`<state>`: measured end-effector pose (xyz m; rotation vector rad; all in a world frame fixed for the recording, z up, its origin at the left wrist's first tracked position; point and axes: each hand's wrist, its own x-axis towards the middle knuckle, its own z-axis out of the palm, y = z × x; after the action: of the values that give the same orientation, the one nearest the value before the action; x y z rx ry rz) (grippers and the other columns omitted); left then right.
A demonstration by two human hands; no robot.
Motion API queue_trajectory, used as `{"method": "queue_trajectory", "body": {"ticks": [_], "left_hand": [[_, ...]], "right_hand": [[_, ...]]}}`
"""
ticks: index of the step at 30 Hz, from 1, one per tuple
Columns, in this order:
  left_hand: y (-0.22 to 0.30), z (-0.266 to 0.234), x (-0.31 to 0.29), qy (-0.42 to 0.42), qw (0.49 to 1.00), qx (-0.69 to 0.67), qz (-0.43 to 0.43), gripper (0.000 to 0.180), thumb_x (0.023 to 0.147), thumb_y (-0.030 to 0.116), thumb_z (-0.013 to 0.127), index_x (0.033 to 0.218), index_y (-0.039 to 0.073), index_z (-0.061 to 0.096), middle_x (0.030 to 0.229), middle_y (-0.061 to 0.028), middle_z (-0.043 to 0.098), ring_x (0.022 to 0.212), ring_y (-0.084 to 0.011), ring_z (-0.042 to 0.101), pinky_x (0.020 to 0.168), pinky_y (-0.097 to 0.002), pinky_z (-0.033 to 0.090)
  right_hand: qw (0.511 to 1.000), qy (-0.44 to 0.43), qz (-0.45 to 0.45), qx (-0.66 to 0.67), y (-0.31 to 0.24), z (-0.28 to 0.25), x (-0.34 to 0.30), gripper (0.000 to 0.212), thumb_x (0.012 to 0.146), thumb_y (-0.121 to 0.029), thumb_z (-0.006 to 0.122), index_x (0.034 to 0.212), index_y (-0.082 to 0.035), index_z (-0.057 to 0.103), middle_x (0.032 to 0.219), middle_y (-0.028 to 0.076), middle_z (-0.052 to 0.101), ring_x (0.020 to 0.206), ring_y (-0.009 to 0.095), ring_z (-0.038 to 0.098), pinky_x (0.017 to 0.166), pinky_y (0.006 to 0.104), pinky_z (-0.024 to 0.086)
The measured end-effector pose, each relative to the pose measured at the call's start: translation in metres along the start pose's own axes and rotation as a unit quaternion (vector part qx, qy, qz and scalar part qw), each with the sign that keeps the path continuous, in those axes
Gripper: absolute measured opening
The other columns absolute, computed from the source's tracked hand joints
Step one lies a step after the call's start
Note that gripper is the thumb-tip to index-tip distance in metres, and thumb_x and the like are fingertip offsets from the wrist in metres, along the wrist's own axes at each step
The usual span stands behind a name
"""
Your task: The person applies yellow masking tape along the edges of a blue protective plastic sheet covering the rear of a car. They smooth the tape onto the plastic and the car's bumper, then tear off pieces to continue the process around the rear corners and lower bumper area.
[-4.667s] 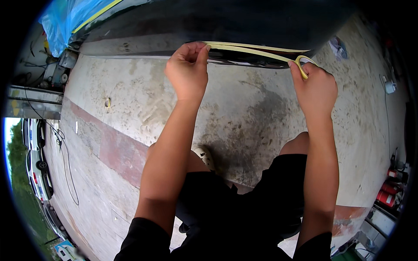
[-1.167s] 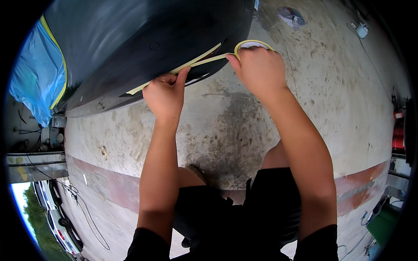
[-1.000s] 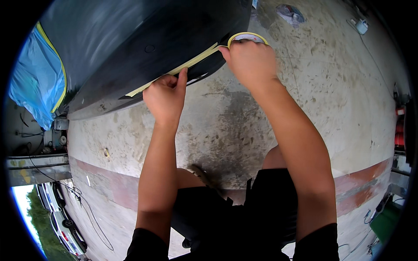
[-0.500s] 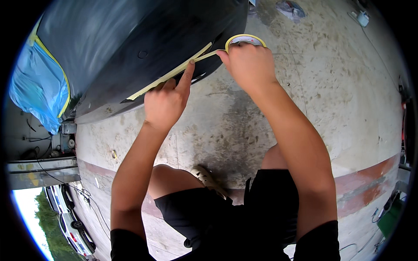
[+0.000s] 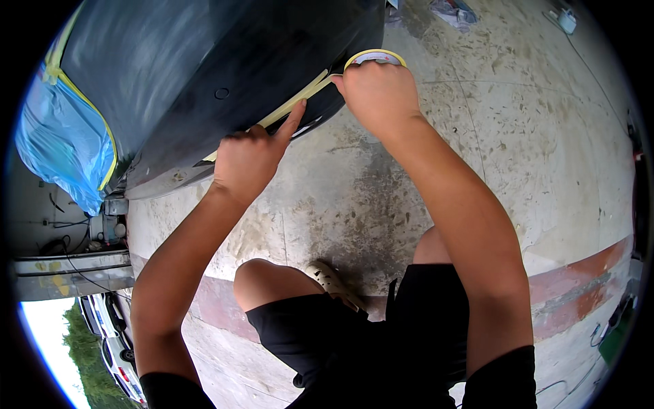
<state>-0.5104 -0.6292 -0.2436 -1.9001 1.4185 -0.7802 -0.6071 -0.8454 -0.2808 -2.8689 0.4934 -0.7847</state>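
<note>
A pale yellow strip of masking tape (image 5: 286,107) runs slantwise along the lower edge of a dark, curved car body panel (image 5: 170,82). My left hand (image 5: 246,162) is against this edge, its index finger stretched out with the tip beside the strip and the other fingers curled. It holds nothing that I can see. At the strip's upper right end, my right hand (image 5: 381,95) is closed around a roll of masking tape (image 5: 373,52). The roll's yellow rim shows above the knuckles. A short length of tape joins roll and panel near my right thumb.
Blue plastic sheeting (image 5: 65,136) edged with yellow tape covers part of the car at left. Below is stained concrete floor (image 5: 327,184) with a reddish band (image 5: 572,293). A crumpled plastic bag (image 5: 453,13) lies at the far side. White cars (image 5: 112,334) stand outside at lower left.
My right hand and the roll have moved left, closer to the panel, and the loose tape now lies nearer the strip. My left elbow has swung outward; its index finger stays by the strip.
</note>
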Motion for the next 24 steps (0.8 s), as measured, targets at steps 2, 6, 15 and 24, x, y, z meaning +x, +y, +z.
{"method": "queue_trajectory", "body": {"ticks": [2,6,15,24], "left_hand": [[0.002,-0.002,0.003,-0.004,1.000,0.007,0.009,0.077,0.086,0.040,0.073,0.155,0.036,0.040,0.054,0.0001,0.049,0.038,-0.0133,0.049,0.037,-0.0304,0.041],[0.003,-0.018,0.020,-0.028,0.998,0.029,0.040,0.073,0.086,0.031,0.071,0.153,0.031,0.043,0.057,0.0011,0.051,0.042,-0.0126,0.052,0.039,-0.0301,0.041],[0.007,-0.061,0.048,-0.168,0.972,0.129,0.099,0.092,0.074,0.017,0.073,0.158,0.022,0.035,0.069,0.0006,0.056,0.056,-0.0123,0.055,0.044,-0.0306,0.036],[0.006,-0.071,0.062,-0.174,0.958,0.187,0.131,0.095,0.072,0.018,0.074,0.158,0.021,0.033,0.072,-0.0011,0.057,0.056,-0.0151,0.053,0.045,-0.0322,0.034]], "right_hand": [[1.000,-0.006,-0.004,-0.005,-0.001,0.000,0.001,0.007,0.072,-0.009,0.070,0.075,-0.011,0.076,0.071,0.010,0.072,0.069,0.026,0.073,0.059,0.0378,0.057],[0.999,0.028,-0.032,-0.018,0.003,0.005,0.003,0.007,0.070,-0.008,0.071,0.075,-0.011,0.075,0.072,0.009,0.072,0.067,0.025,0.073,0.058,0.0370,0.057],[0.984,0.129,-0.095,-0.078,0.010,0.018,0.003,0.039,0.093,-0.041,0.067,0.071,-0.009,0.068,0.061,0.003,0.063,0.051,0.020,0.065,0.048,0.0324,0.050],[0.983,0.092,-0.132,-0.093,0.013,0.009,0.003,0.008,0.073,-0.013,0.070,0.080,-0.008,0.072,0.066,0.004,0.066,0.059,0.020,0.068,0.055,0.0345,0.052]]}}
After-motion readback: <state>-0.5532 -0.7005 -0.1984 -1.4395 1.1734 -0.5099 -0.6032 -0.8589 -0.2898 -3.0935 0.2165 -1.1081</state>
